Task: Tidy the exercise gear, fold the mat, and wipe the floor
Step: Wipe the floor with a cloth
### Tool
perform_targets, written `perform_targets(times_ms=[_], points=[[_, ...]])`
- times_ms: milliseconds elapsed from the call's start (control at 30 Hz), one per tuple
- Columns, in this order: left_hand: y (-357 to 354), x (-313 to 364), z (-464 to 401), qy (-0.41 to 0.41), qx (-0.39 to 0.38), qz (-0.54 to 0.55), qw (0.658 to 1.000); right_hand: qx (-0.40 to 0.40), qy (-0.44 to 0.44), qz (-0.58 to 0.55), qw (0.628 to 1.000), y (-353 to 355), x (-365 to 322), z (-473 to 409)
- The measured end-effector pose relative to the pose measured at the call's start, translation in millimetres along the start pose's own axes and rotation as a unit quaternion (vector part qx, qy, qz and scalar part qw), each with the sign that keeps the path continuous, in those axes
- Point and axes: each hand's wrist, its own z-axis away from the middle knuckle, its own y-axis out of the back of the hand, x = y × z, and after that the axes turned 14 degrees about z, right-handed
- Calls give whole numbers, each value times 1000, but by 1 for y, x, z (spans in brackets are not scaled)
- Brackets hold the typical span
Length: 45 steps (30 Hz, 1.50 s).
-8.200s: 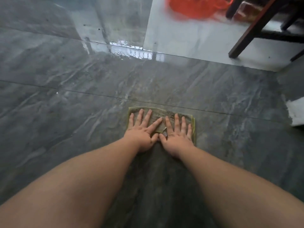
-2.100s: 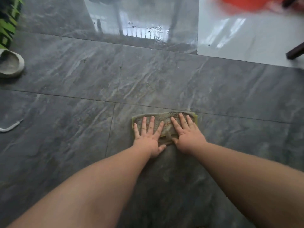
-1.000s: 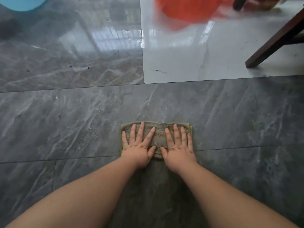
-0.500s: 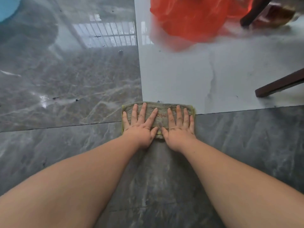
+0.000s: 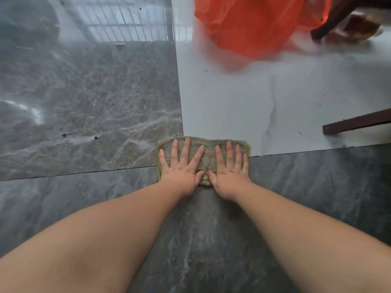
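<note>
At the far left the floor (image 5: 88,98) is glossy grey veined tile, mirroring a barred window near the top edge, with a few dark specks lying on it. A thin grout line runs across below this tile, and nearer the camera the tiles are darker and duller.

The left hand (image 5: 183,166) lies flat on the left half of the cloth (image 5: 208,150), palm down, fingers straight and spread — it holds nothing, only presses. The cloth itself is a folded, grey-green rag with a yellowish edge, lying on the floor where three tiles meet: its far edge reaches onto the veined tile and the pale tile, its near part rests on the dark tile. Some faint reddish lettering shows between the two hands, too small to read.

The right hand (image 5: 230,166) lies flat on the right half of the cloth in the same way, fingers straight and a little apart, its thumb close beside the left thumb. Both bare forearms stretch back towards the camera.

Beyond the cloth to the right is a pale, whitish tile, and on it at the top an orange plastic bag (image 5: 249,24), blurred. Right of that stands a dark wooden furniture leg (image 5: 332,20), and lower at the right edge a dark wooden rail (image 5: 357,122) just above the floor.
</note>
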Motion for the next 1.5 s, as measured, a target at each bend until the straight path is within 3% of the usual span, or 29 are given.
perform_targets(times_ms=[200,300,467,767,967,1067,1267,1500], points=[[-4,-2,0,-2,29,-2,1000,10,-5,24,1000,0,-2,-1],[-13,1,9,3,60,-20,998,52,10,31,998,-7,2,2],[-72,12,67,11,78,-3,997,76,49,52,994,-47,14,45],[-181,62,167,-30,-21,-1,999,24,45,19,999,-174,53,178],[-232,105,205,-41,-53,21,998,1,-32,-74,997,-227,70,239],[-235,114,198,-19,-24,51,998,15,-60,-121,991,-226,68,233],[-225,115,157,-30,70,26,997,75,-80,-57,992,-221,76,182],[-148,139,60,-33,86,18,996,126,-77,-52,988,-152,122,86]])
